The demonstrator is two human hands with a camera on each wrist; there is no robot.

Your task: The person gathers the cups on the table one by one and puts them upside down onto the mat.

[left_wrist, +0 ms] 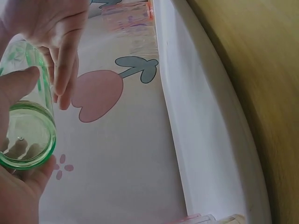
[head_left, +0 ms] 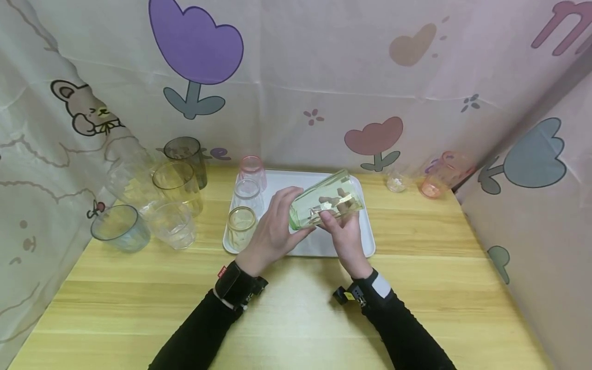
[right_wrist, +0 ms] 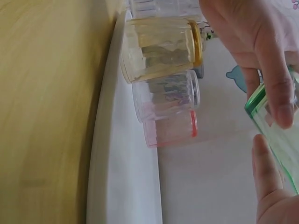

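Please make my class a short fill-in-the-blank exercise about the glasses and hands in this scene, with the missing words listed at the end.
1. The tilted glass between the left hand and the right hand is tinted ____.
2. In the head view, the amber glass, pink glass and clear glass line up on the ____ side of the white tray.
3. Of those three, the ____ one stands in the middle.
4. Both sleeves are ____.

Missing words: green; left; clear; black.

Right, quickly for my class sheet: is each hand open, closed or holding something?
Left hand: holding the tall, see-through green tumbler at one end.
Right hand: holding the same tumbler toward its other end.
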